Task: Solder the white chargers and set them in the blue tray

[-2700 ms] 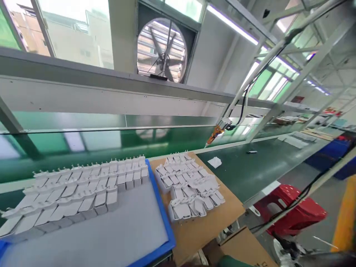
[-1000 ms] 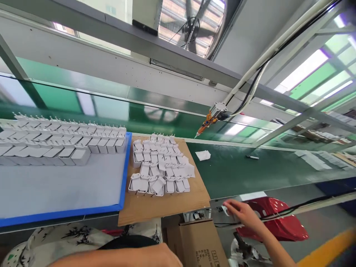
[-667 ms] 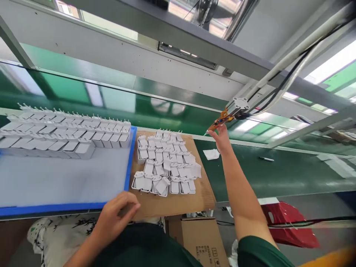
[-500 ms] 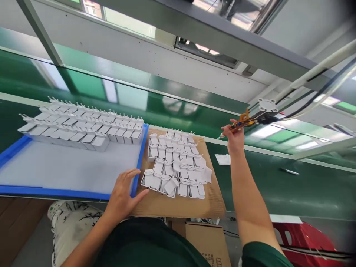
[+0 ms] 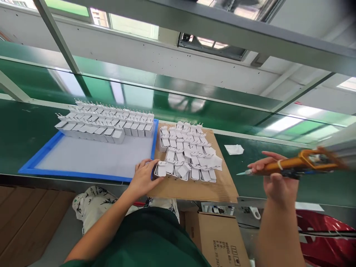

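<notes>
Tool (image 5: 292, 165) in right hand (image 5: 279, 184) (orange)

A single head-worn view looks forward and down across the near edge of the green bench (image 5: 25, 137), close above it, tilted, facing its far edge and the window wall (image 5: 167, 63)

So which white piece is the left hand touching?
Find the brown cardboard sheet beside the blue tray. White housings stand on it in rows. The corner housing is the front-left one, nearest the tray, at the left hand.
</notes>
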`<state>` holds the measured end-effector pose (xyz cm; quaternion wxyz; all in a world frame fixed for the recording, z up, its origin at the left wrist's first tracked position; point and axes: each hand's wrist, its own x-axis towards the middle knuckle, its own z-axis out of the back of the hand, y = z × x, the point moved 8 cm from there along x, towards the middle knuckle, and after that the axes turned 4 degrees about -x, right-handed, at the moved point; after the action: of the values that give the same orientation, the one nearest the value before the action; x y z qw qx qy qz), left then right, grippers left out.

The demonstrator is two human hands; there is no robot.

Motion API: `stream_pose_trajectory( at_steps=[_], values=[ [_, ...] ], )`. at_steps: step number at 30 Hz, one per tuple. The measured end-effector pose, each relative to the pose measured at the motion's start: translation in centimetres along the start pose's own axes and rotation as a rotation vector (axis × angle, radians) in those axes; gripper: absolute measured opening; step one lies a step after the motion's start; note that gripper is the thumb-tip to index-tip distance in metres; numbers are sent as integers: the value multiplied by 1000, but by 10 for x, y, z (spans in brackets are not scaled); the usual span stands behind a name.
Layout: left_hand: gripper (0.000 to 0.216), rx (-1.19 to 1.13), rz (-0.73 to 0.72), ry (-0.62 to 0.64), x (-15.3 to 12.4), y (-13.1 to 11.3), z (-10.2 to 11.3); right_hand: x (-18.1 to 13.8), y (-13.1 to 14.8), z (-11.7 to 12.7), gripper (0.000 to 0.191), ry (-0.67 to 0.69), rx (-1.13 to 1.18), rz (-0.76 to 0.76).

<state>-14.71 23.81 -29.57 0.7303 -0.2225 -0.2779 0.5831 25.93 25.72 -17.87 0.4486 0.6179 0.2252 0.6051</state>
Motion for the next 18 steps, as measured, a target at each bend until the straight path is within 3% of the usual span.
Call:
stream_pose_trajectory(
  at_steps=[5, 9, 14, 18],
  values=[
    [59, -74, 3, -75, 4, -5, 4, -30, 55, -46, 63, 59, 177, 135],
    [59, -227, -44, -34, 5, -8, 5, -38, 83, -87, 64, 62, 284, 235],
    [43, -251, -5, -76, 3, 1, 13, -32, 100, -122, 61, 82, 368, 315],
    [48, -177, 53, -129, -5, 2, 13, -23, 99, -136, 57, 88, 377, 323]
  ],
)
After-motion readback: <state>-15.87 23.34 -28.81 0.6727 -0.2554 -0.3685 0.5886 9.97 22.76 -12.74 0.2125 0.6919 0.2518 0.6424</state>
